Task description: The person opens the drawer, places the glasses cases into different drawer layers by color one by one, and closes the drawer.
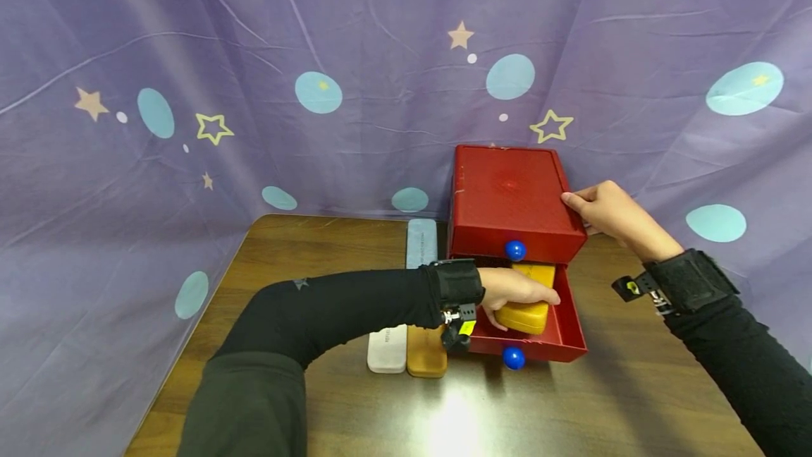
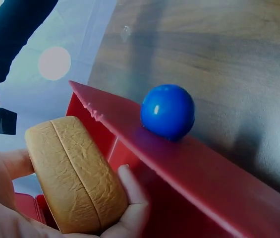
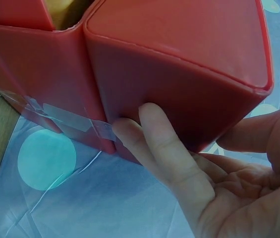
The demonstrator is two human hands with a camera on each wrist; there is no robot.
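Observation:
A red two-drawer box [image 1: 507, 185] stands at the back of the table, its lower drawer [image 1: 571, 333] pulled out. Inside that drawer my left hand [image 1: 517, 286] grips a yellow glasses case [image 1: 523, 319], thumb on one side and fingers on the other. The left wrist view shows the case [image 2: 75, 178] close up, with wrinkled texture and a lengthwise seam. My right hand [image 1: 612, 214] rests against the box's right side near the top. In the right wrist view two straight fingers [image 3: 162, 139] touch the side wall [image 3: 144, 89].
Left of the box lie a light blue case [image 1: 421, 242], a white case [image 1: 387, 351] and an ochre case [image 1: 427, 355], partly under my left forearm. Blue ball knobs [image 1: 515, 251] stick out from the drawer fronts. A purple patterned cloth [image 1: 380, 34] hangs behind the table.

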